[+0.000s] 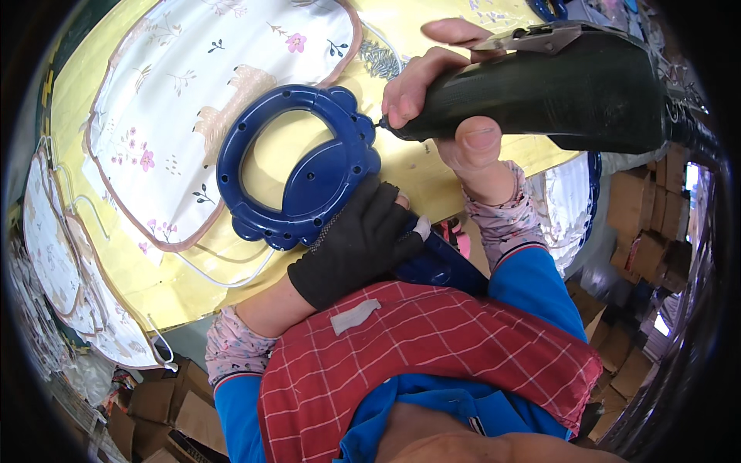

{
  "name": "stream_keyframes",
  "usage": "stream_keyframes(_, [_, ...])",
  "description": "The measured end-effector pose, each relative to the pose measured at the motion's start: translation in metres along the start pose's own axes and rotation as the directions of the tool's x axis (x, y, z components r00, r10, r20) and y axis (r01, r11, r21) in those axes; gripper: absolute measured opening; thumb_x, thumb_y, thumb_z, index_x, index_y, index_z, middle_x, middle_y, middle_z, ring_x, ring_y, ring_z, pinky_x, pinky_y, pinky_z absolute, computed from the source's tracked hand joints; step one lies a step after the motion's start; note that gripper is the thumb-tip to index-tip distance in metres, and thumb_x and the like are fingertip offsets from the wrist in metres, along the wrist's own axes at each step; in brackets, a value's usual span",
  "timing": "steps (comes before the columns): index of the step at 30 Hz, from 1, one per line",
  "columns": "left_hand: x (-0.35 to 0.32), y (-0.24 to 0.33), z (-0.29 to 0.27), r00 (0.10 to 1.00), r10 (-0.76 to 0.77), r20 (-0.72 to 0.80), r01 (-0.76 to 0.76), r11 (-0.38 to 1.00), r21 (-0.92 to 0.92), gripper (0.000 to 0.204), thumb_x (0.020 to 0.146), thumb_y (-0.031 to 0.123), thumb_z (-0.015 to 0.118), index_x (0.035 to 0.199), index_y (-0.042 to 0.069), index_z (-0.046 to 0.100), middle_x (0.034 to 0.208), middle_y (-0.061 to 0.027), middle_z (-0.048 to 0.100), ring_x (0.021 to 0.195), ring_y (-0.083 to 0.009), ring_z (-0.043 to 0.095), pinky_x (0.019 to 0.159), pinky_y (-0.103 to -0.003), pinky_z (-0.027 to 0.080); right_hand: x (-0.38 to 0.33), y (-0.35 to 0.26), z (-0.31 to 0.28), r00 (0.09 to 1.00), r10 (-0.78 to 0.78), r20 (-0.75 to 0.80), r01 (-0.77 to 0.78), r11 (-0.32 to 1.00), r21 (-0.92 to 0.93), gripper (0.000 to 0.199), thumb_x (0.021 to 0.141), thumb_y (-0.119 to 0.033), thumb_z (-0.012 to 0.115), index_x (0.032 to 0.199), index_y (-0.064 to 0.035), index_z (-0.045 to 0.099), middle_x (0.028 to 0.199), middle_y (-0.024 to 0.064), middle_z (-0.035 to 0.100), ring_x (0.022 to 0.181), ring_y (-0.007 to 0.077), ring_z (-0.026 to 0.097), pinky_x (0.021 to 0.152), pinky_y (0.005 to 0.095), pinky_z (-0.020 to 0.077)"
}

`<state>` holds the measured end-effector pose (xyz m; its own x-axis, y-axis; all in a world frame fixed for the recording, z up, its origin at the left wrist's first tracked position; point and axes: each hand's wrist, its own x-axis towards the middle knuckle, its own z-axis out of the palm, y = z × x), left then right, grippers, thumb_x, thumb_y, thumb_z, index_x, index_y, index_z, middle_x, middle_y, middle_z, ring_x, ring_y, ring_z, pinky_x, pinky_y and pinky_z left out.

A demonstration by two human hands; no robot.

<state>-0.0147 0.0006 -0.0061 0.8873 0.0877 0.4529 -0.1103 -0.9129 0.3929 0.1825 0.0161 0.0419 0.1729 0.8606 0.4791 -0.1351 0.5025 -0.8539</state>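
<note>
A dark blue plastic ring (229,166) with a scalloped edge lies over the yellow tabletop (423,181), several small holes showing in its face. My left hand (351,245), in a black fingerless glove, is closed on the ring's near right edge. From under that hand a blue plastic piece (441,266) runs toward my lap; whether it is joined to the ring, I cannot tell. My right hand (472,147) grips a black power screwdriver (540,96) lying nearly level. Its tip points left and meets, or nearly meets, the ring's right edge.
White fabric panels (174,92) with brown edging and a floral print lie behind and left of the ring. A pile of small screws (380,60) sits beyond it. More printed panels (58,255) hang at the table's left edge. Cardboard boxes (644,220) are stacked at right.
</note>
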Motion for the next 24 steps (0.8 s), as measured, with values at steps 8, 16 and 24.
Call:
stream_keyframes(8, [0.001, -0.003, -0.009, 0.998, 0.043, -0.036, -0.045, 0.998, -0.037, 0.036, 0.072, 0.015, 0.064, 0.107, 0.011, 0.067, 0.101, -0.0170, 0.059, 0.099, -0.0335, 0.058, 0.099, -0.049, 0.046, 0.026, 0.002, -0.001, 0.974, 0.145, 0.172, -0.129, 0.987, -0.099, 0.087, 0.083, -0.054, 0.072, 0.134, 0.0074, 0.038, 0.076, 0.0102, 0.061, 0.069, 0.0193, 0.063, 0.066, 0.0308, 0.0530])
stream_keyframes(16, [-0.017, -0.016, 0.030, 0.917, -0.231, -0.326, 0.126, 0.942, -0.312, 0.023, 0.082, 0.018, 0.064, 0.102, 0.006, 0.063, 0.092, -0.0113, 0.060, 0.092, -0.0296, 0.058, 0.087, -0.038, 0.047, 0.002, -0.029, 0.086, 0.911, 0.205, 0.357, -0.223, 0.975, 0.007, 0.094, 0.075, -0.056, 0.076, 0.136, 0.0055, 0.040, 0.080, 0.0091, 0.063, 0.078, 0.0199, 0.063, 0.073, 0.0329, 0.0518])
stream_keyframes(24, [-0.021, -0.016, 0.040, 0.930, -0.247, -0.273, 0.115, 0.899, -0.423, 0.019, 0.083, 0.015, 0.062, 0.099, 0.006, 0.062, 0.090, -0.0111, 0.060, 0.089, -0.0289, 0.058, 0.083, -0.039, 0.048, -0.014, -0.012, 0.119, 0.888, 0.198, 0.414, -0.268, 0.956, 0.118, 0.092, 0.077, -0.056, 0.074, 0.138, 0.0019, 0.036, 0.083, 0.0077, 0.061, 0.075, 0.0194, 0.063, 0.070, 0.0334, 0.0528])
